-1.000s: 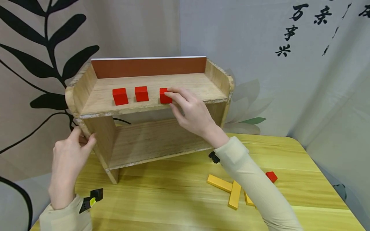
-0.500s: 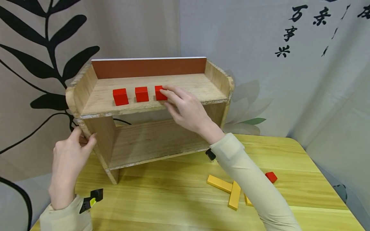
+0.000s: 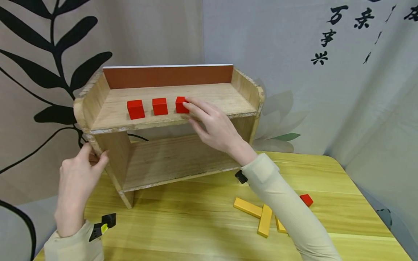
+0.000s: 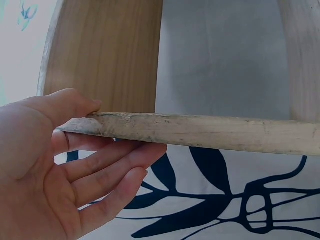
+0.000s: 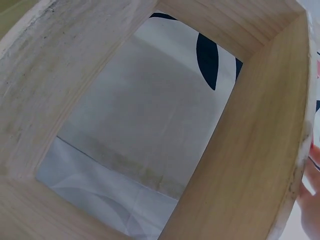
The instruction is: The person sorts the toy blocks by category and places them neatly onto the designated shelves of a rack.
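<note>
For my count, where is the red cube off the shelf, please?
In the head view, the red cube lies on the table at right, beyond the right sleeve.

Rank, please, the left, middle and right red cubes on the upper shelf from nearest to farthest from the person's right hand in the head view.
1. Right red cube: at the right hand.
2. Middle red cube: between the other two.
3. Left red cube: leftmost.

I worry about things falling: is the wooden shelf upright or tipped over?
The wooden shelf is upright: its left side panel, gripped by the left hand, meets the table, and red cubes sit on its upper board.
</note>
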The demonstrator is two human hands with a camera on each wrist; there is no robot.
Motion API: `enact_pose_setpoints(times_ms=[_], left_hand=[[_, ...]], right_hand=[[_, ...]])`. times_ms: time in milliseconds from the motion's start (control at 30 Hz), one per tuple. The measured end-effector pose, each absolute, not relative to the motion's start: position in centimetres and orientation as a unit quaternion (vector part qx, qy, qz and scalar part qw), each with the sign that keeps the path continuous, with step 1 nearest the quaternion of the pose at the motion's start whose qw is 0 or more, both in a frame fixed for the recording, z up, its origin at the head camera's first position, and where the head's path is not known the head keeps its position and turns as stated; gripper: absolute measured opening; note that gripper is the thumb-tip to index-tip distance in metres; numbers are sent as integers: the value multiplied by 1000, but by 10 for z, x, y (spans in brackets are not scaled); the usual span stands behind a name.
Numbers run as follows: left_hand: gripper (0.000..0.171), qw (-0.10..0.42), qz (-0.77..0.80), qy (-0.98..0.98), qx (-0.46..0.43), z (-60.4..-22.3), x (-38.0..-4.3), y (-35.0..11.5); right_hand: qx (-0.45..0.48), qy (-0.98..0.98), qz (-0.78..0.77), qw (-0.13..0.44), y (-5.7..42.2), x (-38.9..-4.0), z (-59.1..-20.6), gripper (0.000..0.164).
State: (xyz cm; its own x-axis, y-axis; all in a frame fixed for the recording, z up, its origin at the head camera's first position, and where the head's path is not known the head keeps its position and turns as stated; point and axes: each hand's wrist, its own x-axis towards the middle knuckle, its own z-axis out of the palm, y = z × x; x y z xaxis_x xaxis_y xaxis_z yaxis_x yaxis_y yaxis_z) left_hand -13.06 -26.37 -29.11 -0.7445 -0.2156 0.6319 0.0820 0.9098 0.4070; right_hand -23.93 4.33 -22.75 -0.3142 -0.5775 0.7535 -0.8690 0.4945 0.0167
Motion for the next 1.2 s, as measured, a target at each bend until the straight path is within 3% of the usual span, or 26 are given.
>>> enact_pose_setpoints(times_ms=[600, 1200], left_hand=[[19, 351, -210, -912, 39, -291, -131, -263], [20, 349, -207, -913, 38, -292, -131, -264]], right_hand=[[474, -749, 245, 393, 72, -228, -242, 33], [443, -823, 193, 298, 49, -238, -224, 39]])
